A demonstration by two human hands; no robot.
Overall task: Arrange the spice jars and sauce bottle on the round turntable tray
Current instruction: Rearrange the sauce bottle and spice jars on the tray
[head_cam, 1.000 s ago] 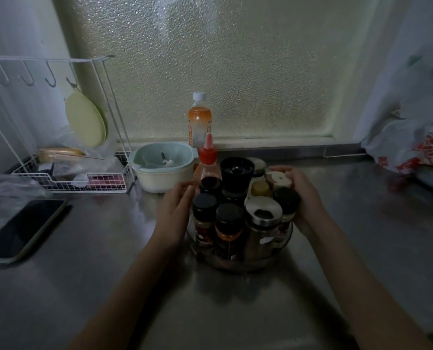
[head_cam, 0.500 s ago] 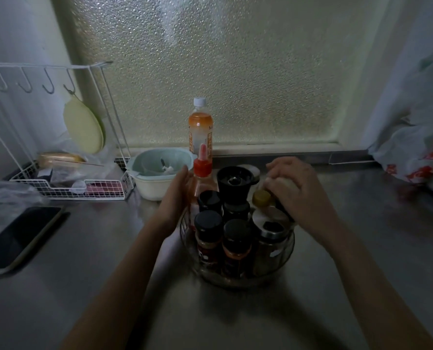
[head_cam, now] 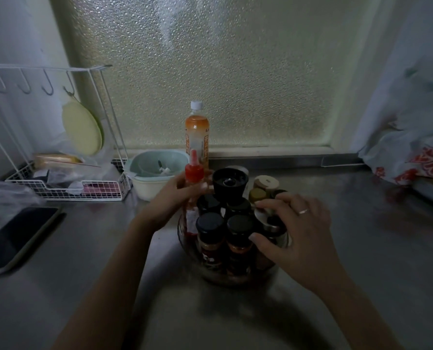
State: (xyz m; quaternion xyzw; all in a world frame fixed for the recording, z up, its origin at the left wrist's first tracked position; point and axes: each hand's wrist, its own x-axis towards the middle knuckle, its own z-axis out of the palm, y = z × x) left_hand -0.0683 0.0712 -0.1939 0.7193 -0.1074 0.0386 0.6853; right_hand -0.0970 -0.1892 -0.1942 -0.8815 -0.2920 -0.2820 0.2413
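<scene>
The round turntable tray [head_cam: 211, 276] sits on the steel counter, packed with several dark-lidded spice jars [head_cam: 210, 238]. A black grinder [head_cam: 230, 185] rises at the back of the tray. The sauce bottle [head_cam: 194, 173] with a red nozzle cap stands at the tray's left edge, and my left hand [head_cam: 175, 198] is wrapped around its body. My right hand [head_cam: 293, 231] curls over a silver-lidded jar [head_cam: 268, 218] at the tray's right side, fingers gripping it. Two pale-lidded jars [head_cam: 266, 184] stand behind.
An orange drink bottle [head_cam: 197, 137] stands by the frosted window. A pale bowl [head_cam: 157, 170] and a white wire rack [head_cam: 63, 183] sit at the left, a phone [head_cam: 18, 238] nearer me. A plastic bag [head_cam: 412, 157] lies at the right.
My left hand has moved from the tray's left rim up onto the sauce bottle. My right hand has shifted from the back-right jars forward onto the silver-lidded jar.
</scene>
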